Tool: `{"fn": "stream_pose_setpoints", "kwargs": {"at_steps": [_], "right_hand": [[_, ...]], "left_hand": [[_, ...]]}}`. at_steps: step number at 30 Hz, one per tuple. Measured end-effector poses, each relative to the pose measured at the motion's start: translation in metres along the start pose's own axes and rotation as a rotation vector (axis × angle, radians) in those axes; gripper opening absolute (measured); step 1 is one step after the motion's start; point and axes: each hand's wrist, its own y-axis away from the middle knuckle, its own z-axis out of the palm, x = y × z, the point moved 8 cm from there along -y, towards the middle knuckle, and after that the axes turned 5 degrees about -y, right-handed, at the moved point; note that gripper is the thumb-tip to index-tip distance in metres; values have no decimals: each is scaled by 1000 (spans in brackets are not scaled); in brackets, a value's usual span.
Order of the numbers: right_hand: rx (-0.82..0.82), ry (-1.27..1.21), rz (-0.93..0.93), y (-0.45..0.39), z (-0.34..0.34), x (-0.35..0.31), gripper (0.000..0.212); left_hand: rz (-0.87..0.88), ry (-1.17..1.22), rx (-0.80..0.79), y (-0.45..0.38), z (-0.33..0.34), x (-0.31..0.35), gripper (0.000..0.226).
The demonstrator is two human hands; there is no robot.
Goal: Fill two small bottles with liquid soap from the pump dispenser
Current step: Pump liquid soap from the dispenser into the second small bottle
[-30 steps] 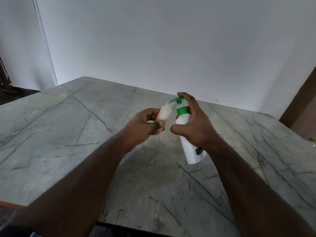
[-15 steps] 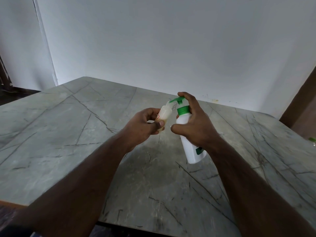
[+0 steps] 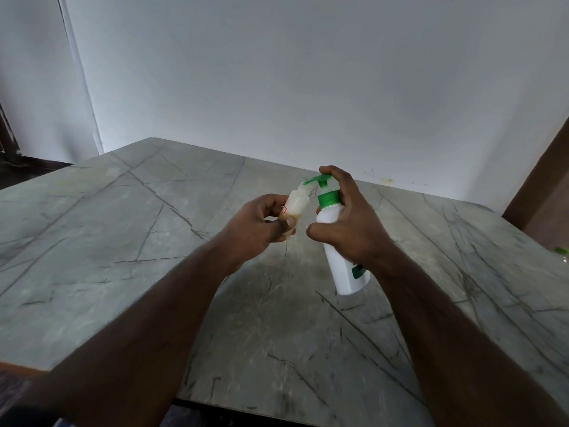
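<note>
My left hand (image 3: 257, 227) grips a small translucent bottle (image 3: 295, 208) above the table, tilted so its open neck meets the green pump spout. Yellowish liquid fills its lower part. My right hand (image 3: 351, 223) wraps around a white pump dispenser (image 3: 341, 260) with a green collar and green pump head (image 3: 318, 180); its index finger lies on top of the pump head. The dispenser leans, its base low over the table, whether touching I cannot tell. A second small bottle is not visible.
The grey marbled table (image 3: 154, 241) spreads wide on all sides of my hands, its near edge at the bottom. A white wall stands behind it. A small green-topped object (image 3: 561, 251) shows at the far right edge.
The pump head has risen slightly under my right index finger. Both hands and both bottles stay almost where they were.
</note>
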Motion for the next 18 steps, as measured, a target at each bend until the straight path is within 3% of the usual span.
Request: {"fn": "stream_pose_setpoints", "kwargs": {"at_steps": [7, 14, 18], "right_hand": [[5, -15, -3, 1, -2, -1, 87], [1, -21, 4, 1, 1, 1, 98], [-1, -26, -2, 2, -1, 0, 94]], "left_hand": [[-9, -6, -2, 0, 1, -1, 43], [-9, 12, -3, 1, 1, -1, 42], [-8, 7, -4, 0, 0, -2, 42]]}}
